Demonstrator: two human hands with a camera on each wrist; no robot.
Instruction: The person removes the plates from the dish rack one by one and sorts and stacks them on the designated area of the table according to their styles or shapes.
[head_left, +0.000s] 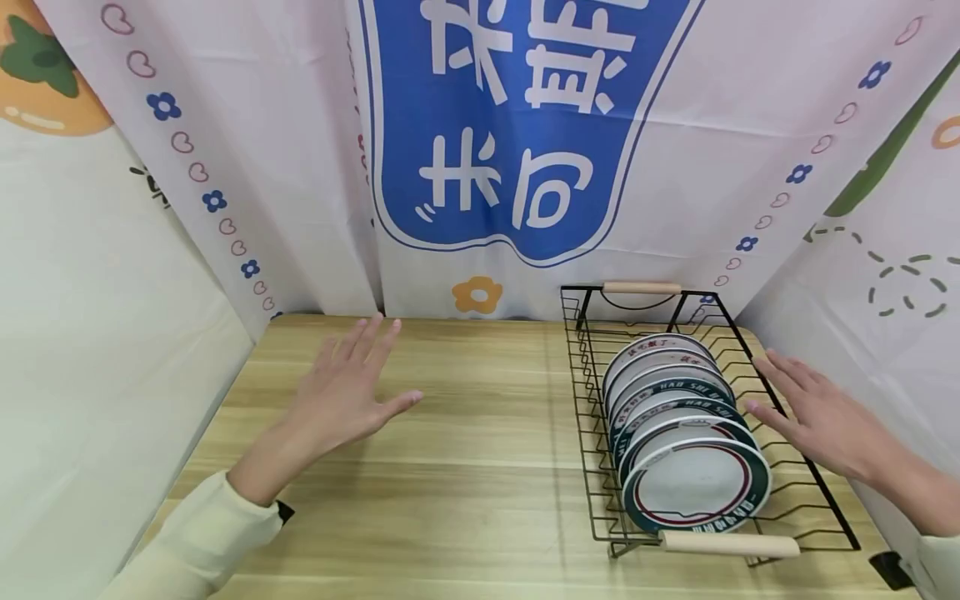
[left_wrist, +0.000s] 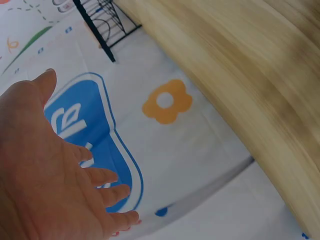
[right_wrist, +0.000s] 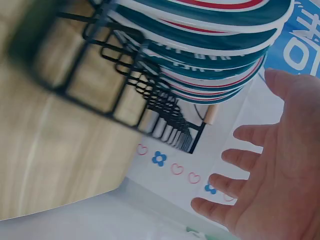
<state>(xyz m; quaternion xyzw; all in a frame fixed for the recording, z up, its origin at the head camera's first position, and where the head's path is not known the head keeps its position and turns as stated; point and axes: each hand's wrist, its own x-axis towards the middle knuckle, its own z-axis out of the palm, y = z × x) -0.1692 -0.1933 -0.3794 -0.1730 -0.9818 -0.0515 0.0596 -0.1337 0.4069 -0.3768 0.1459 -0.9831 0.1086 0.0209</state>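
Over the left part of the wooden table [head_left: 465, 500], my left hand [head_left: 341, 396] is held with fingers straight and thumb spread, holding nothing. My right hand [head_left: 832, 417] is beside the right rail of a black wire dish rack [head_left: 588, 467], its fingers extended and its palm bare in the right wrist view. Several plates [head_left: 693, 487] with white centres and dark green, lettered rims stand in a row in the rack, leaning back one behind another. The right fingertips overlap the rack's right edge in the head view. In the left wrist view, the left palm [left_wrist: 55, 180] holds nothing.
Light wooden handles [head_left: 731, 544] sit at the rack's near and far ends. A white cloth [head_left: 480, 283] with a blue sign print hangs behind the table, and white cloth walls [head_left: 97, 358] close in both sides.
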